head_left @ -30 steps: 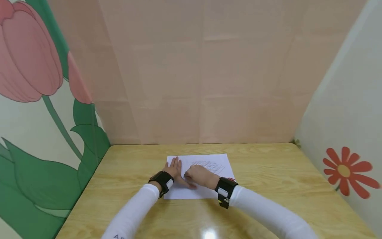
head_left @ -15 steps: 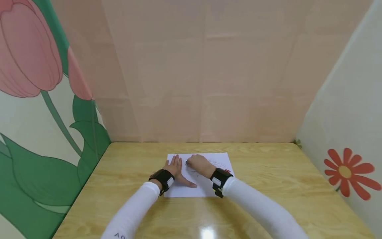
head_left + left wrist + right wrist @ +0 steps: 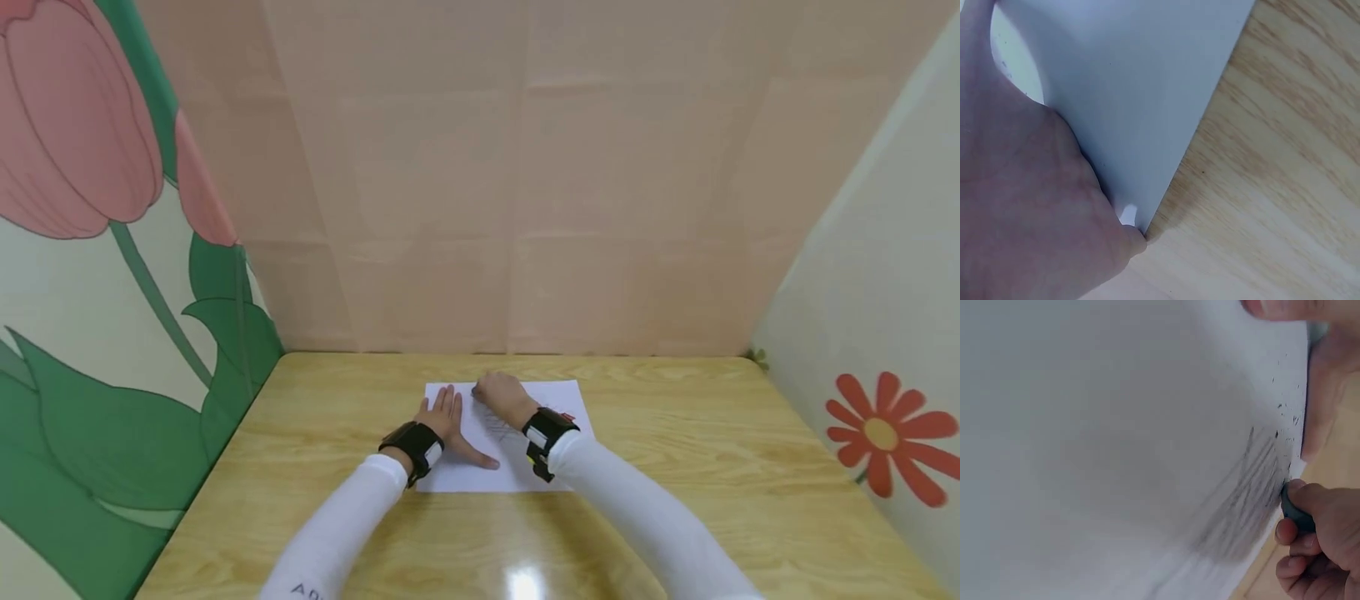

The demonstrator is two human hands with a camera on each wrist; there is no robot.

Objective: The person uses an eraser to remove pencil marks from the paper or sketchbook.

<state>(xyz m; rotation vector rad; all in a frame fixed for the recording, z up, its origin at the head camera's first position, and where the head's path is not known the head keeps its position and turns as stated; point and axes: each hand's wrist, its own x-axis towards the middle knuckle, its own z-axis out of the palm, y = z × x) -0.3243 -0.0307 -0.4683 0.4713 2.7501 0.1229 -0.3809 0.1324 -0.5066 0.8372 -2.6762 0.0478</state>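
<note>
A white sheet of paper [image 3: 517, 477] lies on the wooden table. My left hand [image 3: 444, 423] rests flat on its left part, fingers spread and thumb stretched to the right. Between thumb and fingers, my right hand [image 3: 1335, 534] pinches a small dark eraser [image 3: 1298, 517], its tip against the paper near the far edge. Streaky grey pencil lines [image 3: 1235, 506] run across the sheet beside the eraser, and dark crumbs [image 3: 1282, 406] are scattered close by. In the head view the right hand [image 3: 506, 398] covers part of the marks and most of the eraser.
The wooden table [image 3: 675, 442] extends around the sheet on every side. A pinkish-beige covering [image 3: 510, 183] stands behind its back edge. Painted walls with a tulip [image 3: 75, 125] and a red flower [image 3: 888, 433] flank it.
My right hand has moved across the sheet toward its far edge with the eraser. The pencil marks look fainter and more broken than a second ago. The left hand stays on the paper.
</note>
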